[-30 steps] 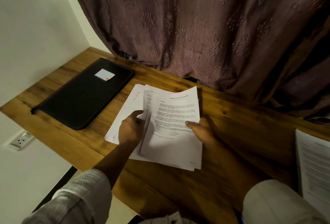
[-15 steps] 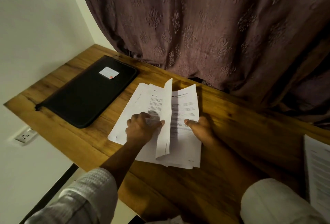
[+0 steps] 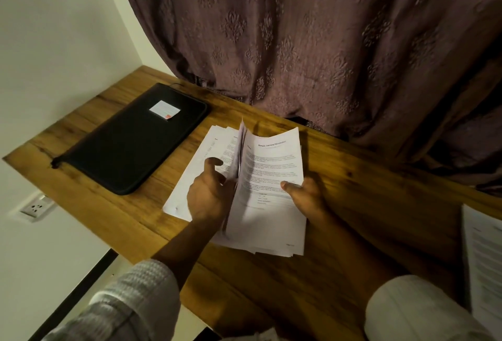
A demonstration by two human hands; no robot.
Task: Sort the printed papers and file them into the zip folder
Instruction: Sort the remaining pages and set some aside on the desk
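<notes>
A stack of printed papers [image 3: 271,166] lies at the middle of the wooden desk [image 3: 353,204]. My right hand [image 3: 307,196] holds the stack's right edge, thumb on the top sheet headed with a title. My left hand [image 3: 209,193] has its fingers slipped under several lifted sheets [image 3: 240,147] that stand nearly upright, thumb raised over the spread pages [image 3: 209,147] on the left. The black zip folder [image 3: 130,139] lies shut at the desk's left, with a white label [image 3: 164,109] on its cover.
A patterned mauve curtain [image 3: 298,41] hangs right behind the desk. Another printed sheet [image 3: 483,259] lies at the desk's right edge. A white wall [image 3: 54,28] stands to the left, with a socket [image 3: 35,207] below the desk.
My left hand has gone on leafing through the stack: the single upright sheet of half a second ago fell, and several more sheets now stand lifted. The right hand kept its hold.
</notes>
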